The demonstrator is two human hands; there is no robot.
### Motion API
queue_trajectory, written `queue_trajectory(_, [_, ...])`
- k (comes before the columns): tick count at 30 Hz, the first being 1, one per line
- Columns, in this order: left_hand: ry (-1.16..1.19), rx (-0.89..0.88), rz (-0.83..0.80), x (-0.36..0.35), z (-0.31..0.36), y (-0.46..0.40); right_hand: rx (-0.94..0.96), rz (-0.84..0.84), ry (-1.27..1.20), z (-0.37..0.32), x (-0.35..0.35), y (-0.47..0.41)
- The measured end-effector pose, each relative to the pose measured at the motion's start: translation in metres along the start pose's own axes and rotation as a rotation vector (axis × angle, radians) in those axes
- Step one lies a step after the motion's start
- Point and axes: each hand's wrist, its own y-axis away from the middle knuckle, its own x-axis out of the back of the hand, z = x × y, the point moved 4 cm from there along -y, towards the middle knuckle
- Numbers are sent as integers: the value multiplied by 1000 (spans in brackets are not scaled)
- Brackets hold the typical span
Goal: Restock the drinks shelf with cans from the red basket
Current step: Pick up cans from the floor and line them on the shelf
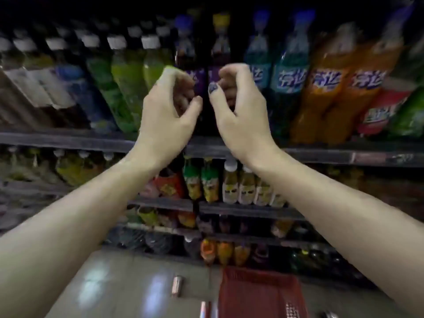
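Note:
Both my hands are raised in front of the upper drinks shelf (pixel 68 138). My left hand (pixel 167 111) has its fingers curled down toward the thumb and nothing shows inside it. My right hand (pixel 238 106) is curled the same way, also with nothing visible in it. A dark purple-labelled bottle (pixel 204 79) stands in the gap between them. The red basket (pixel 259 292) sits on the floor below, and its inside looks bare. A can (pixel 176 286) lies on the floor left of the basket. A red can (pixel 387 106) stands on the shelf at far right.
Rows of green, blue and orange soda bottles (pixel 321 92) fill the upper shelf. Lower shelves (pixel 247 210) hold smaller bottles. Another can (pixel 205 309) lies by the basket's left edge. The tiled floor (pixel 114 283) is glossy. The frame is blurred.

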Motion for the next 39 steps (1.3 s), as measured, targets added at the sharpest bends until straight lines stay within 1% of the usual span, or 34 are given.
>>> queue_trajectory(7, [-41, 299, -285, -12, -118, 124, -380, -202, 50, 81, -86, 135])
queue_trajectory(10, [-21, 459, -373, -15, -175, 176, -563, -299, 100, 113, -127, 190])
queue_trajectory(15, [-15, 687, -571, -27, -274, 267, -918, -322, 171, 176, -193, 283])
queue_trajectory(20, [-14, 985, -695, -59, -380, 379, -1156, -395, 248, 263, -254, 404])
queue_trajectory(24, [-29, 1140, -733, -105, -460, 476, -1300, -439, 294, 344, -292, 514])
queue_trajectory(25, [-33, 1172, -736, -122, -482, 505, -1330, -472, 300, 368, -303, 548])
queue_trajectory(27, [-47, 1212, -755, -158, -526, 559, -1380, -563, 309, 427, -324, 622])
queue_trajectory(29, [-58, 1253, -773, -195, -573, 614, -1446, -582, 330, 489, -343, 697])
queue_trajectory(31, [-78, 1277, -805, -234, -617, 663, -1488, -620, 395, 539, -361, 756])
queue_trajectory(33, [-101, 1311, -839, -270, -658, 709, -1489, -656, 434, 575, -380, 796])
queue_trajectory(36, [-131, 1374, -846, -317, -716, 774, -1552, -616, 462, 637, -405, 864])
queue_trajectory(39, [-138, 1426, -848, -353, -761, 832, -1631, -561, 506, 669, -419, 890])
